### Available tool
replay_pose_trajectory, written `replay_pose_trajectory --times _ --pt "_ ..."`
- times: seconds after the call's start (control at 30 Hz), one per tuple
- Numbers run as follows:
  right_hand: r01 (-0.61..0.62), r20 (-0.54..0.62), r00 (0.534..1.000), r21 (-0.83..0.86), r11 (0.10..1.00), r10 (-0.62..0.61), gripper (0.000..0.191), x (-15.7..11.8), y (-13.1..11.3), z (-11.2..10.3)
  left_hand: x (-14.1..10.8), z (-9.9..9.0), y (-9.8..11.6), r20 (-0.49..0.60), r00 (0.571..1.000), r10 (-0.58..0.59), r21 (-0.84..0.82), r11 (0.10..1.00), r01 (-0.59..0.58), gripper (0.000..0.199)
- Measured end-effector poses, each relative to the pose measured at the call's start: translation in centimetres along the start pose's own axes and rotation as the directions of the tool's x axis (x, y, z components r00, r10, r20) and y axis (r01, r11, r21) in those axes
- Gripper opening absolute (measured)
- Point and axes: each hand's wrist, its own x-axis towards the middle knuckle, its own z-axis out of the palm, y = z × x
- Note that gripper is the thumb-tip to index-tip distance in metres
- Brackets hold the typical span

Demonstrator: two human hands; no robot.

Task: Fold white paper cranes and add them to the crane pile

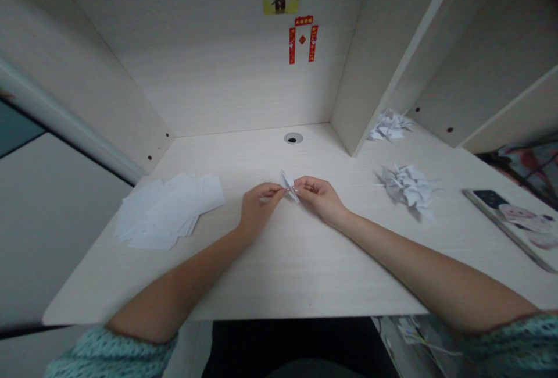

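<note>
The left hand (260, 210) and right hand (317, 198) meet above the middle of the pale wood-grain desk (305, 273), their fingers (279, 191) pinching a small folded piece of white paper (288, 186) between them. Left of the hands lies a loose spread of white paper slips (170, 212). To the right sits a heap of folded paper shapes (407, 187), with a second heap (389, 125) farther off beside the right partition (383, 46). At the right edge lies a flat book with a pig picture (510, 224), cut off by the frame. A round cable hole (293, 138) sits near the far edge of the desk, and red paper decorations (302, 40) hang on the back panel (218, 87).
</note>
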Motion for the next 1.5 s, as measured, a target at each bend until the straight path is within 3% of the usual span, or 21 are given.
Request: replay_pose_trajectory --times 0.37,0.57,0.77,0.93,1.2,1.5 --pt "0.003 -0.004 1.000 0.002 1.000 -0.003 0.029 -0.04 0.21 -0.02 -0.12 0.06 0.14 -0.018 0.999 0.028 0.065 0.997 -0.027 0.015" --pt "0.026 0.008 1.000 -0.024 0.999 -0.026 0.032 -0.10 -0.10 0.09 0.03 0.10 0.03 -0.005 0.999 -0.034 0.024 0.999 0.034 0.018" --pt "0.075 -0.038 0.996 -0.064 0.995 -0.077 0.032 -0.28 -0.17 0.29 -0.01 -0.26 0.49 0.063 0.998 0.031 -0.019 0.999 -0.030 0.026" --pt "0.092 -0.067 0.993 -0.131 0.987 -0.102 0.032 -0.39 -0.26 0.42 -0.16 -0.35 0.79 0.057 0.998 0.031 -0.025 0.999 -0.030 0.027" --pt "0.044 -0.049 0.998 -0.129 0.991 -0.050 0.030 -0.63 -0.55 0.53 0.10 -0.14 0.52 0.029 1.000 -0.009 -0.023 1.000 0.010 0.029" --pt "-0.047 -0.042 0.998 0.021 0.999 0.048 0.028 -0.48 -0.48 0.50 0.14 -0.12 0.26 0.058 0.998 -0.037 -0.019 0.999 0.038 0.028"
